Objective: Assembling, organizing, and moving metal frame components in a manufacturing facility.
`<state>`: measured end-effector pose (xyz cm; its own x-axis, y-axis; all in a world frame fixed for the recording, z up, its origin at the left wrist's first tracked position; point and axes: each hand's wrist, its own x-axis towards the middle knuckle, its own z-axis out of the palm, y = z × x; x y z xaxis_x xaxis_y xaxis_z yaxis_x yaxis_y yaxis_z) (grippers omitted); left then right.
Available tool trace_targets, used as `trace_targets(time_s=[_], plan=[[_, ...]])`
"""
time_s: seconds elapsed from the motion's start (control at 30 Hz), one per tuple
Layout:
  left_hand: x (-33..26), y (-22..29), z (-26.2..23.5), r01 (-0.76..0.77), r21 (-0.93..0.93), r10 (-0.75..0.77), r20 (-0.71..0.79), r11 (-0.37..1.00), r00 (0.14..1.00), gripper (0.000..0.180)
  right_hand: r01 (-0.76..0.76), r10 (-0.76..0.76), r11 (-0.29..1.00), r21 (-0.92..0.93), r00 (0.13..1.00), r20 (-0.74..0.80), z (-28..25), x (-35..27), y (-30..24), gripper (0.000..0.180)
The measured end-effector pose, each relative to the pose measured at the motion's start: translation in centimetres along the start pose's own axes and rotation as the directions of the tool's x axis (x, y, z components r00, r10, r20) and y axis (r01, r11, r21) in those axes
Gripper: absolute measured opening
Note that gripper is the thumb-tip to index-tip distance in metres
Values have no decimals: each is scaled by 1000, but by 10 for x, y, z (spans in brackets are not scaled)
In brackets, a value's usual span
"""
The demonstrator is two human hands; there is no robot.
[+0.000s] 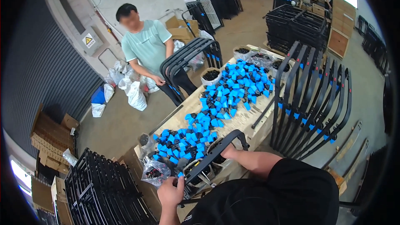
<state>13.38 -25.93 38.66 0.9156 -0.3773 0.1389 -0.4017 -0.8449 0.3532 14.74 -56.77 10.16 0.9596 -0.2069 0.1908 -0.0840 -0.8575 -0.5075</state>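
A curved black tubular frame (216,154) slants in front of me at the near edge of the wooden table. My left hand (168,192) grips its lower left end, thumb upright beside a small blue piece (180,174). Past the frame's bar, my right hand (227,151) dips toward a round container (216,146); its fingers are hidden there. Many blue-and-black plastic caps (183,143) lie heaped along the table (246,121). A clear plastic bag (156,171) with small dark parts sits beyond my left hand.
Across the table a person (146,50) in a light green shirt handles several black frames (189,54). More curved frames (312,100) stand in a row at right. Stacked black frames (104,187) rise at near left. White sacks (135,93) lie on the floor.
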Motion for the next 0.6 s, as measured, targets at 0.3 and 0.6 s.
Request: trace_targets(time_s=[0.3,0.6], plan=[[3,-9,2,39,34,-41,69,999,997,41,-466,9,-769,437,676,737,-63,-22,-44,23],[5,-15,5,44,-17,-43,39,999,998,43,-566,-57,-695,443,658,751,-75,-21,-68,36]])
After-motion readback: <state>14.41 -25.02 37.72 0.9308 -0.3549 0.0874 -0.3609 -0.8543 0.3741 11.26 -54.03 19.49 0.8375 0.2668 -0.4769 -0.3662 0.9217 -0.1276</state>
